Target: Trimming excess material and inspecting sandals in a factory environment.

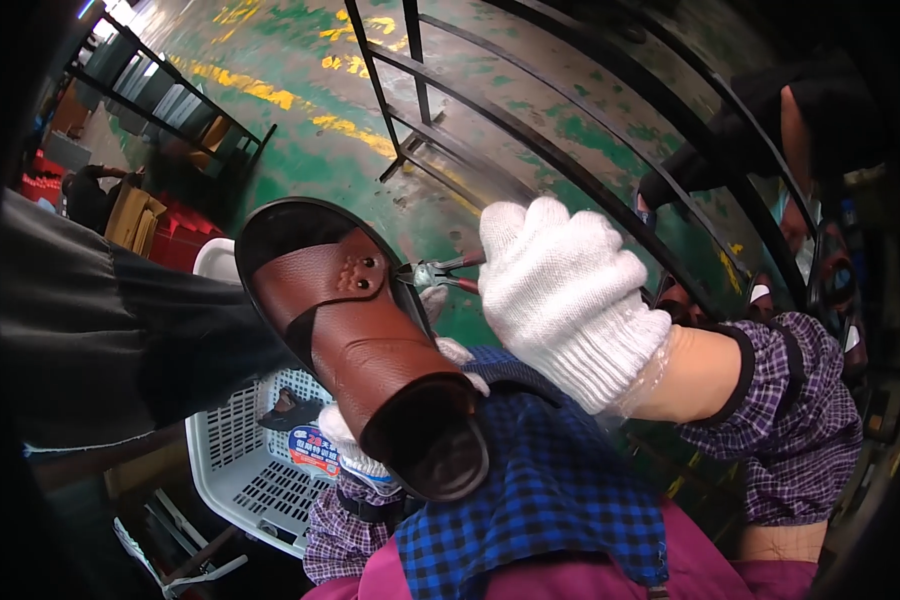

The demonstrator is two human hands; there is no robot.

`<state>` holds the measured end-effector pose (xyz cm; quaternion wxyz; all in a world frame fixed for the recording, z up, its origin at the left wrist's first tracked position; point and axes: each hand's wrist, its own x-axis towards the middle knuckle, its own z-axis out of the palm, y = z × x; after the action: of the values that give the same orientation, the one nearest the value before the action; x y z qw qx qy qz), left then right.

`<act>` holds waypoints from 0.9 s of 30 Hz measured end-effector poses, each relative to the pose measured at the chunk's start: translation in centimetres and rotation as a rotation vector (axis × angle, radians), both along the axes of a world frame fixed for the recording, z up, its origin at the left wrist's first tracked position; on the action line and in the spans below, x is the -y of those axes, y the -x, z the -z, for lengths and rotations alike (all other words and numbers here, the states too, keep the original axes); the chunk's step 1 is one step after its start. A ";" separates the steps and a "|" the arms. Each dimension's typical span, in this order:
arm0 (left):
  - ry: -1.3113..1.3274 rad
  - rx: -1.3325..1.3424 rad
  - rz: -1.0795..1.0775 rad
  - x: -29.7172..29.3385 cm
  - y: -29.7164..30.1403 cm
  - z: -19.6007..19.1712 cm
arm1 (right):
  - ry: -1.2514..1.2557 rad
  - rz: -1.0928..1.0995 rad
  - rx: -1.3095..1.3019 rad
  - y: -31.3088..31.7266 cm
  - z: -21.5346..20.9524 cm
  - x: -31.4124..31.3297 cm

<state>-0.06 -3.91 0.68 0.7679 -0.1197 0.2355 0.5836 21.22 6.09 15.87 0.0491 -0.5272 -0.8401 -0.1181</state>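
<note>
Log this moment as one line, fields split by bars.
Left hand: gripping brown sandal | Right hand: gripping pliers, tips at sandal's side edge, contact unclear | Nearby: grey basket at lower left, black rack ahead

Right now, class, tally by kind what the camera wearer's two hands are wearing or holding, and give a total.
White gloves: 2
Brown sandal: 1
Red-handled pliers: 1
Total: 4

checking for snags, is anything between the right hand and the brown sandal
Yes, pliers held in the right hand, tips at the edge of the brown sandal; left-hand fingers show just below them.
</note>
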 end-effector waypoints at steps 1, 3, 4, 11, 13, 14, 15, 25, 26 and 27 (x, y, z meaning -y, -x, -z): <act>0.038 -0.040 -0.033 -0.2 -0.2 -0.5 | 0.001 -0.038 0.019 -0.1 -0.1 -0.1; -0.210 0.150 0.079 -0.9 -1.2 -1.6 | -0.084 -0.133 -0.098 -0.5 0.4 -0.8; -0.463 0.329 0.171 -0.9 -1.9 -2.9 | -0.086 -0.151 -0.104 -0.4 0.7 -0.9; -0.387 0.450 0.203 -1.9 -2.4 -6.9 | -0.027 -0.070 0.161 -3.0 0.1 -4.3; -0.304 0.457 0.244 -1.9 -1.7 -5.1 | 0.003 -0.110 0.054 -3.3 -0.1 -3.8; -0.217 0.465 0.289 -1.9 -1.5 -4.2 | -0.011 -0.092 -0.022 -3.1 0.3 -3.2; -0.216 0.463 0.285 -1.9 -1.7 -3.8 | 0.013 -0.122 -0.180 -2.8 0.5 -3.0; -0.380 -0.100 0.630 -3.5 0.8 -5.5 | -0.020 -0.152 -0.360 -1.1 1.7 -1.7; -0.375 -0.189 0.689 -3.6 0.8 -5.6 | -0.038 -0.142 -0.369 -1.0 1.7 -1.7; -0.374 -0.193 0.683 -2.7 0.1 -3.6 | -0.037 -0.149 -0.372 -0.8 1.6 -1.7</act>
<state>-0.17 -1.21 4.32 0.9006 0.1625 0.2227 0.3362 21.97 7.77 14.24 0.2216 -0.4754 -0.8509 -0.0299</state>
